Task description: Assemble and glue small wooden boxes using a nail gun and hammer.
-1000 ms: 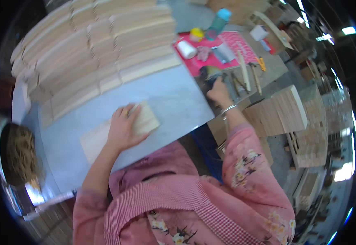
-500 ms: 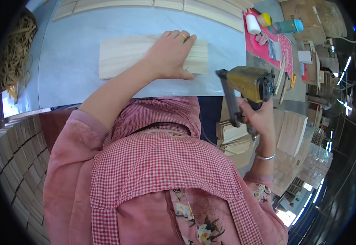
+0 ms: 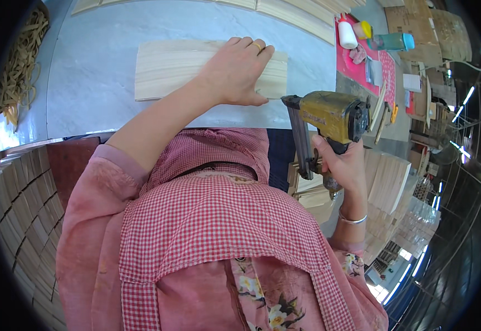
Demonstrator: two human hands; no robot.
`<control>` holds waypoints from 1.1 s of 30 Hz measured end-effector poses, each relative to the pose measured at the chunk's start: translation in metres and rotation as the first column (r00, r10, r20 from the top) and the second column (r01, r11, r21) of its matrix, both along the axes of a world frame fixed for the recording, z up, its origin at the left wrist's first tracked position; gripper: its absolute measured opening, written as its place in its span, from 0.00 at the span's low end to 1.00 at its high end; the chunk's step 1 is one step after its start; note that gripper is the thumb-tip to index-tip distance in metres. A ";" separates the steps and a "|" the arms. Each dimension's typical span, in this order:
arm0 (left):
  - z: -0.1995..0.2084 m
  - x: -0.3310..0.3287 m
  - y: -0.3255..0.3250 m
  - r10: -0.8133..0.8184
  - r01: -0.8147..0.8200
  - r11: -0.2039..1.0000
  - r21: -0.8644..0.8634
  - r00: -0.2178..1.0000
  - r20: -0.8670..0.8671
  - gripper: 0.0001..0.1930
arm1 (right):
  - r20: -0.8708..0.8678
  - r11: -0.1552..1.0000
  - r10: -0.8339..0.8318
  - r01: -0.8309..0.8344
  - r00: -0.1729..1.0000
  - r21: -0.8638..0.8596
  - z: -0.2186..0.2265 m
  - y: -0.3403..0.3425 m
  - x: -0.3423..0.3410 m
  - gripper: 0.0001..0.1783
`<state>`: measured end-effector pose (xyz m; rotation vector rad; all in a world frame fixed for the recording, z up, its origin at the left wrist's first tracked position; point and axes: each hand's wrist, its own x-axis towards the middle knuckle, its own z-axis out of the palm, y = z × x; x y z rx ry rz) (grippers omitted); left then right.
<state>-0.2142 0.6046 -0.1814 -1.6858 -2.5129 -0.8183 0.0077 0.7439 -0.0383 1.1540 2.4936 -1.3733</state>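
Moved nearer the wooden board (image 3: 168,71), the right hand (image 3: 344,165) grips a nail gun (image 3: 331,117), best aimed clear of the outstretched left hand (image 3: 234,73).

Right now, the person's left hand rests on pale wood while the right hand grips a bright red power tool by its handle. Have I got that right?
Not quite: the power tool isn't bright red; its body is yellow with dark parts, as the head view shows. The left hand does rest on pale wood, and the right hand grips the handle.
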 end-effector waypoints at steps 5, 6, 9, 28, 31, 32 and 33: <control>-0.003 0.000 0.001 0.011 -0.008 0.998 0.055 0.999 -0.039 0.44 | -0.040 0.991 -0.117 0.114 0.992 -0.073 -0.005 -0.010 0.001 0.09; 0.000 0.000 0.001 0.012 -0.012 1.000 0.025 1.000 -0.018 0.45 | -0.030 0.991 -0.119 0.117 0.992 -0.066 -0.004 -0.011 0.000 0.09; 0.003 0.000 0.000 0.023 -0.022 0.999 -0.036 0.999 0.023 0.46 | -0.009 0.992 -0.118 0.117 0.993 -0.050 -0.002 -0.014 -0.005 0.09; 0.003 0.000 0.000 0.010 -0.009 1.000 -0.010 1.000 0.024 0.46 | -0.063 0.992 -0.124 0.123 0.990 -0.015 -0.002 -0.007 -0.034 0.09; 0.001 -0.001 0.000 0.015 -0.015 1.000 0.024 1.000 -0.001 0.44 | -0.036 0.992 -0.125 0.124 0.991 -0.037 0.000 -0.005 -0.037 0.09; 0.001 -0.001 0.000 0.020 -0.020 0.999 0.041 1.000 -0.013 0.43 | -0.022 0.991 -0.124 0.123 0.992 -0.049 0.001 -0.004 -0.037 0.09; 0.001 -0.001 0.000 0.026 -0.024 0.998 0.059 0.999 -0.026 0.42 | -0.009 0.991 -0.122 0.122 0.992 -0.060 0.002 -0.002 -0.039 0.09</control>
